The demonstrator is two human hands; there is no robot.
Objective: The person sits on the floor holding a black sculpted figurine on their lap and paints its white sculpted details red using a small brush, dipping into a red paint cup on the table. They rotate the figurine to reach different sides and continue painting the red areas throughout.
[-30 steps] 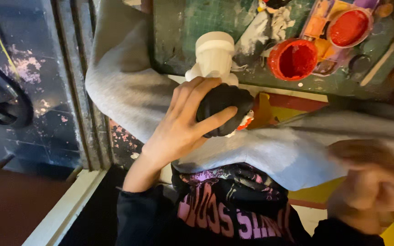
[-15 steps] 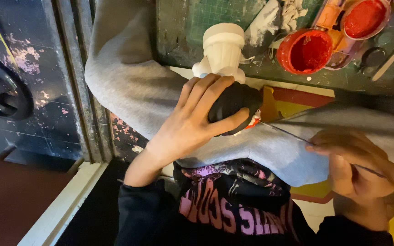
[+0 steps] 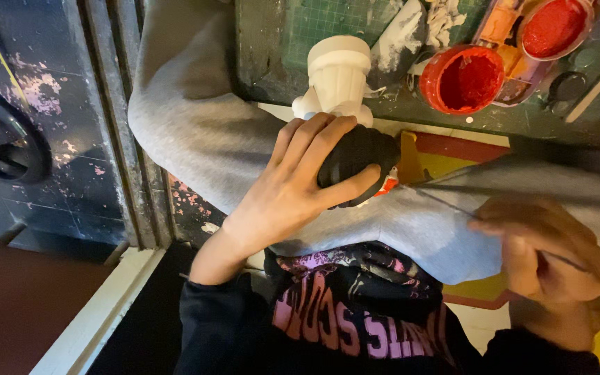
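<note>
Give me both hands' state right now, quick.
Left hand: closed around a black and white figure.
Right hand: blurred, pinching a thin stick.

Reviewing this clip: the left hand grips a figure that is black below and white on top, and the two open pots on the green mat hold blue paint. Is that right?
Not quite. The head view shows both paint pots holding red paint, not blue. The rest stands: the left hand grips the figure, black below and white on top, and the pots sit on the green mat.
</note>
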